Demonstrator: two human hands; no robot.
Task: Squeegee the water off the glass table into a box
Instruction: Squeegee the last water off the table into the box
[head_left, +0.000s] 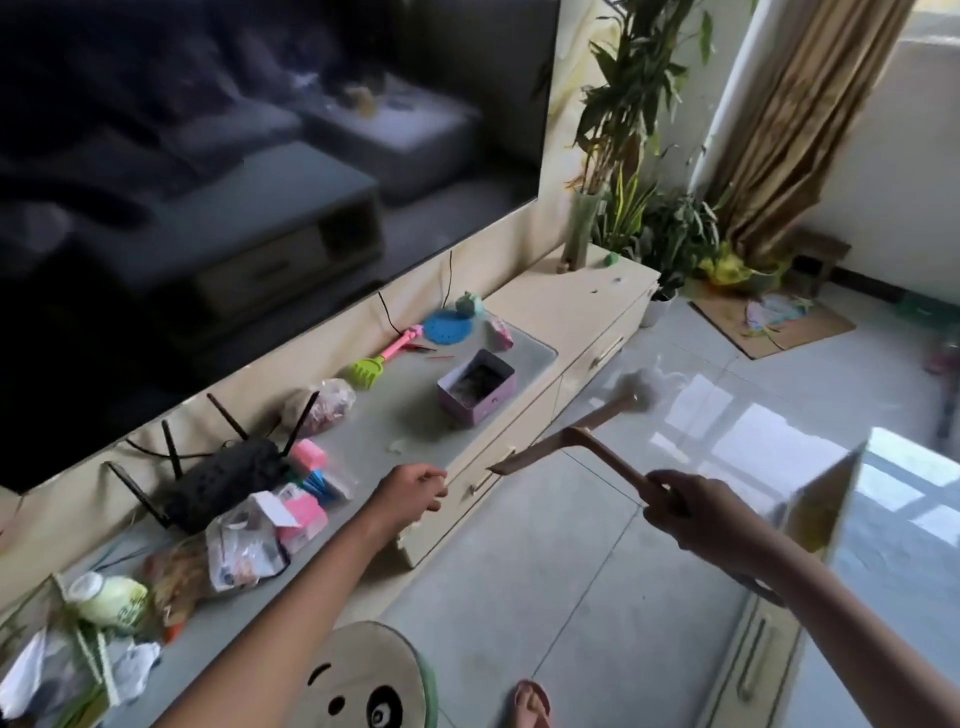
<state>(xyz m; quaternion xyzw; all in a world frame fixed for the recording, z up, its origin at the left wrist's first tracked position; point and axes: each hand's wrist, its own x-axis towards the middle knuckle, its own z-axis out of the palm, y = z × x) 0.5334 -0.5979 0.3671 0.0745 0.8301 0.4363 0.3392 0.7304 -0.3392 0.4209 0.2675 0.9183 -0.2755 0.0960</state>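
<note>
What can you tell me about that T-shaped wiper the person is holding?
The squeegee is T-shaped and tan-brown all over, perhaps plastic; blur hides finer detail. A long thin blade bar crosses the far end of a straight handle. The right hand grips the handle's near end; nothing else touches it. It hangs in the air over the tiled floor, between the TV cabinet and the glass table, its blade tilted with the left end lower.
</note>
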